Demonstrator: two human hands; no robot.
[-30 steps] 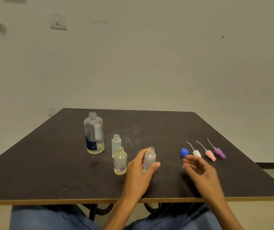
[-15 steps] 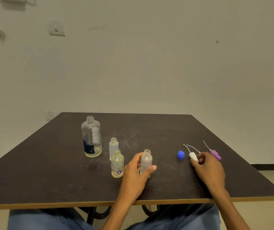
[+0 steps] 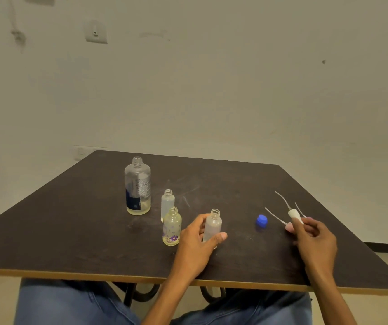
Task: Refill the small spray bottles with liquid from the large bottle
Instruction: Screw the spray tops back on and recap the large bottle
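Dark worktop (image 3: 70,242), light strip along the near edge. Toward the left half, well back from the near edge: large bottle (image 3: 137,186), upright, uncapped, a little pale liquid at the bottom, dark blue label low on the side. Just right of it, a small clear bottle (image 3: 167,204), upright, open neck. Directly in front of that, closer to the near edge, a small flowered bottle (image 3: 172,227), upright, open, yellowish, purple flower near the base. Near the middle, a small frosted bottle (image 3: 212,227), upright and uncapped, gripped by the left hand (image 3: 196,245): thumb on the right side, fingers curled round the left. Toward the right edge, a blue cap (image 3: 261,220) lying alone on the worktop. Just right of it, right hand (image 3: 313,240) pinching a white spray head (image 3: 295,215), thin dip tube angled up and away toward the far edge. Partly hidden behind that hand, a pink spray head (image 3: 288,227) with its tube pointing left toward the cap, and one more thin tube showing beside the fingers; its head mostly hidden. Below the near edge, blue jeans (image 3: 70,303) and a dark curved worktop leg (image 3: 141,292)
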